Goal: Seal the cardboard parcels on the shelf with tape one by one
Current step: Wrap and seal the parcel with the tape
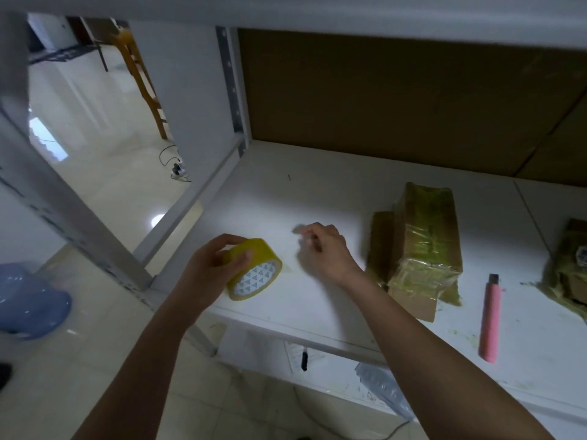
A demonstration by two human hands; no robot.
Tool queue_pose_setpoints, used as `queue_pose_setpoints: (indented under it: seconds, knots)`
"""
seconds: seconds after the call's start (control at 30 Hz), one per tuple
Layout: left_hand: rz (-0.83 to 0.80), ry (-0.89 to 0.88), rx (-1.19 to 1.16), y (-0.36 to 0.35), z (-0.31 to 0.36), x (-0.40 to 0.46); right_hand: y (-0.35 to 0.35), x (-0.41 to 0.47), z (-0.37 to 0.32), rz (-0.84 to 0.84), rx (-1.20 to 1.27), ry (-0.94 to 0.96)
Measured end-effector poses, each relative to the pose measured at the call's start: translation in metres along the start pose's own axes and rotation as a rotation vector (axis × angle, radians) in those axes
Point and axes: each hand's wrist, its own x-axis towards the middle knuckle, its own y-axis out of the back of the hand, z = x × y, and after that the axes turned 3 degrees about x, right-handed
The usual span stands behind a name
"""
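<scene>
On shelf [317,192], left hand [203,271] grips tape roll [254,269], core facing viewer.

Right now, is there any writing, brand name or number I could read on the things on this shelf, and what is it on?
No text can be read.
Tape roll gripped by the left hand: its core shows only a pattern of triangles, no words.
Parcel at the right edge: a pale label, too blurred to read.
Paper under the shelf: print too small to read.
Taped parcel and pink knife: no writing visible.
</scene>
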Motion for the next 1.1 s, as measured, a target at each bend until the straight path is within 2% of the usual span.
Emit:
queue_pose_setpoints:
  seconds: [0.1, 0.17, 0.27, 0.57, 0.77, 0.9, 1.1]
  knots:
    - [0.016, -0.003, -0.007, -0.004, 0.0, 0.002, -0.007, 0.002, -0.013, -0.167, 0.085, 0.103]
    - [-0.001, -0.014, -0.007, -0.004, -0.001, 0.003, -0.012, 0.006, -0.017, -0.297, 0.129, 0.064]
    - [-0.021, -0.027, -0.006, -0.001, -0.003, 0.003, -0.02, 0.011, -0.015, -0.349, 0.106, 0.013]
    - [-0.036, -0.043, 0.038, -0.004, -0.001, 0.003, -0.022, 0.011, -0.008, -0.27, 0.28, 0.045]
    - [-0.061, -0.041, 0.044, 0.002, 0.004, -0.001, -0.013, 0.014, -0.015, -0.237, 0.195, 0.078]
    - [-0.094, -0.07, -0.075, 0.004, 0.013, -0.006, 0.005, 0.01, -0.022, -0.255, 0.238, 0.103]
    - [-0.181, -0.177, -0.161, -0.003, 0.036, -0.01, 0.046, -0.008, -0.037, -0.111, 0.161, 0.197]
